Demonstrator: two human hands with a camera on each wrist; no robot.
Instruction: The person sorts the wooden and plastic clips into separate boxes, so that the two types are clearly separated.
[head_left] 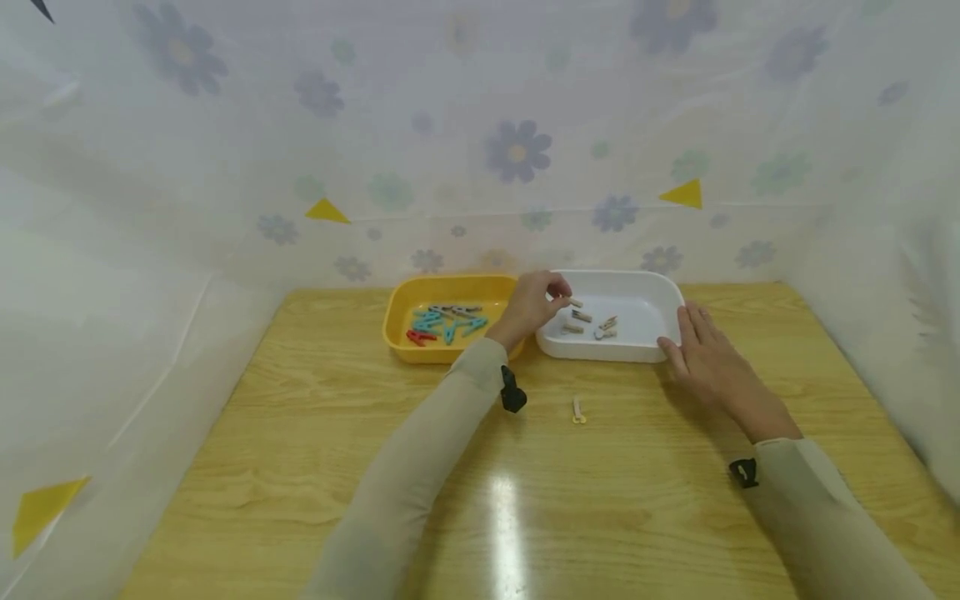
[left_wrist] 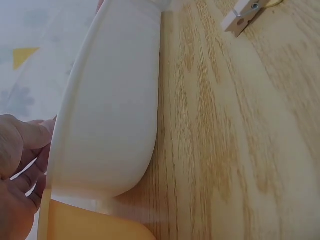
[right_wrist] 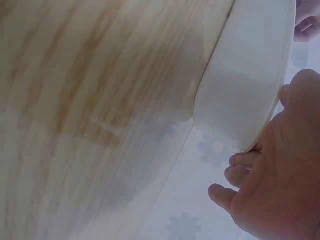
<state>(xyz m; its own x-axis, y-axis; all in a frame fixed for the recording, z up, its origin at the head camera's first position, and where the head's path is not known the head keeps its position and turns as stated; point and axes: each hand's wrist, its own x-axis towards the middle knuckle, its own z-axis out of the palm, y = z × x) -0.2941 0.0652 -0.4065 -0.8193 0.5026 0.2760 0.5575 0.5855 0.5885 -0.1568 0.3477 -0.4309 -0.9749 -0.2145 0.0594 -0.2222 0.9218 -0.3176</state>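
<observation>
In the head view my left hand [head_left: 531, 304] reaches over the white tray's left end. Its thumb and fingertips pinch a small wooden clothespin [head_left: 577, 302], mostly hidden by the fingers. Below it, several more wooden clothespins [head_left: 581, 316] lie on the floor of the white tray [head_left: 645, 300]. At the tray's right front corner rests my right hand [head_left: 708, 362], thumb at the rim and fingers extended along the outer side. The right wrist view shows that hand [right_wrist: 280, 165] against the tray wall [right_wrist: 245, 85], some fingertips spread off it.
Left of the white tray stands a yellow tray [head_left: 395, 333] with several red, teal and grey clothespins [head_left: 450, 332]. A single wooden clothespin [head_left: 577, 408] with a yellowish end lies on the wooden table [head_left: 300, 433] in front. Flower-patterned sheeting [head_left: 450, 150] hangs behind.
</observation>
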